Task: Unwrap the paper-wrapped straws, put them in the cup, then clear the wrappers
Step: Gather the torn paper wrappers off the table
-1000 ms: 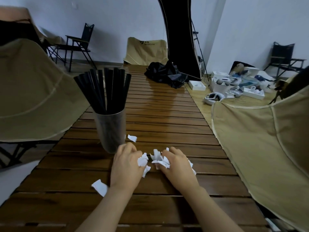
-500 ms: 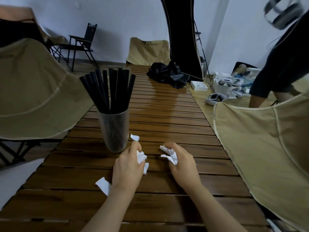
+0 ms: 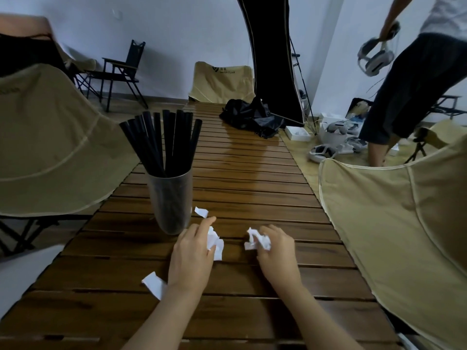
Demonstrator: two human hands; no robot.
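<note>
Here, left hand (image 3: 190,253) and right hand (image 3: 276,251), fingers clamped on crumpled wrappers (image 3: 214,242), on slatted surface (image 3: 252,188); black straws (image 3: 166,140) upright in cup (image 3: 169,203).

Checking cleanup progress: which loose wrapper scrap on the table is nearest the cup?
The small scrap lying just right of the cup, ahead of the left hand. The other loose scrap lies farther back, beside the left wrist.

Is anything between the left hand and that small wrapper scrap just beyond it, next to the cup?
Nothing visible. The left hand, already holding crumpled wrappers, has its forefinger stretched toward the scrap, with bare table between them. The cup stands off to the left.
</note>
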